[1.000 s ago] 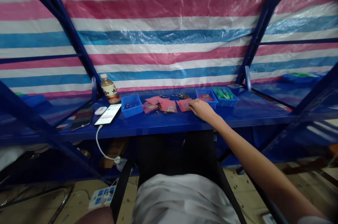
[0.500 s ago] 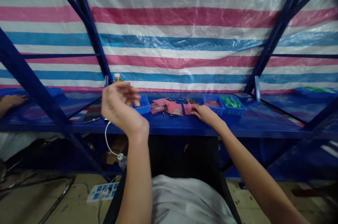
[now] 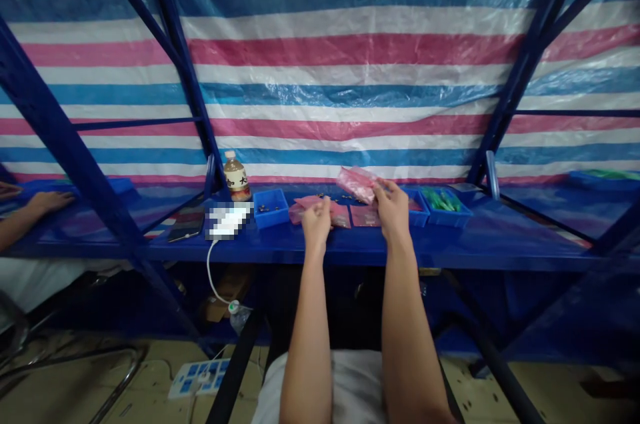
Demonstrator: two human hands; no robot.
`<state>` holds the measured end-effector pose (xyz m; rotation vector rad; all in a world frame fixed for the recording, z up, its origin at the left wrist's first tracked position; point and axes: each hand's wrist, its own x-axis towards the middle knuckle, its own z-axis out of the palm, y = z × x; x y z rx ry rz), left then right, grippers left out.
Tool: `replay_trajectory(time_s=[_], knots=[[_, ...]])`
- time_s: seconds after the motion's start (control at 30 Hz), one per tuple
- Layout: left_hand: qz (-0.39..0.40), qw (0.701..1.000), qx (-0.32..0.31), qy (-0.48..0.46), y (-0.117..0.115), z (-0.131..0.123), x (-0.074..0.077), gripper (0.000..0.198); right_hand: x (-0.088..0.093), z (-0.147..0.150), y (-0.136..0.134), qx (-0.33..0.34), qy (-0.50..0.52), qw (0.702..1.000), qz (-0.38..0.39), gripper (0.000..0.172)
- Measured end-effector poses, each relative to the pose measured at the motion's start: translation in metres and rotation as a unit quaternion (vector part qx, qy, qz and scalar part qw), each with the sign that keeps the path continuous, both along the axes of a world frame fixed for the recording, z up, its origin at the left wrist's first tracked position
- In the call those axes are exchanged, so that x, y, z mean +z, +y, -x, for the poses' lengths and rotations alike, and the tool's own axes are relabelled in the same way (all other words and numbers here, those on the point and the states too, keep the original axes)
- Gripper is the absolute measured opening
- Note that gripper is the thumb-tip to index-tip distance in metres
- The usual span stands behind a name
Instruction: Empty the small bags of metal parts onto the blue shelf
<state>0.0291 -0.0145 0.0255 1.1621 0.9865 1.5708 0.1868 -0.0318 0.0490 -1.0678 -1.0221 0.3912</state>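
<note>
Raised a little above the blue shelf, a pink plastic bag (image 3: 356, 182) is pinched in my right hand (image 3: 394, 209) near the bag's right end. My left hand (image 3: 317, 223) is over a group of pink bags (image 3: 341, 215), its thumb and fingers drawn together; whatever is between them is too small to make out. Another pink bag (image 3: 364, 216) lies flat on the shelf between my two hands. Small brass-coloured metal pieces lie scattered behind the bags, partly hidden by them.
A blue bin (image 3: 271, 209) with a few small pieces stands left; another blue bin (image 3: 418, 207) and one with green packets (image 3: 444, 200) stand right. At the left are a bottle (image 3: 237, 177), a phone (image 3: 186, 229) and a white cable (image 3: 210, 271). A co-worker's hand (image 3: 50, 201) rests further left.
My left hand has come down and right from above the left bin to the pink bags. My right hand has lifted a pink bag off the shelf. The view has tilted slightly.
</note>
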Motion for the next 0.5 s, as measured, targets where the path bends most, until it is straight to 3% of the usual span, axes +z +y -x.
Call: replay_trajectory(time_s=[0.07, 0.17, 0.27, 0.37, 0.5], knots=[[0.009, 0.998, -0.061, 0.009, -0.001, -0.007, -0.011, 0.039, -0.011, 0.019, 0.0, 0.103, 0.118, 0.987, -0.024, 0.045], [-0.031, 0.995, -0.087, -0.039, -0.005, -0.011, -0.011, 0.035, -0.026, 0.039, -0.002, 0.201, 0.168, 0.964, -0.035, 0.043], [-0.038, 0.993, -0.07, -0.092, -0.01, -0.009, -0.007, 0.04, -0.033, 0.045, -0.003, 0.205, 0.159, 0.965, -0.029, 0.041], [-0.008, 0.985, -0.098, -0.139, -0.014, -0.008, -0.007, 0.055, -0.034, 0.046, -0.002, 0.173, 0.16, 0.971, -0.029, 0.038], [-0.037, 0.985, -0.097, -0.135, -0.016, -0.011, -0.012, 0.052, -0.032, 0.053, -0.007, 0.2, 0.164, 0.966, -0.004, 0.041]])
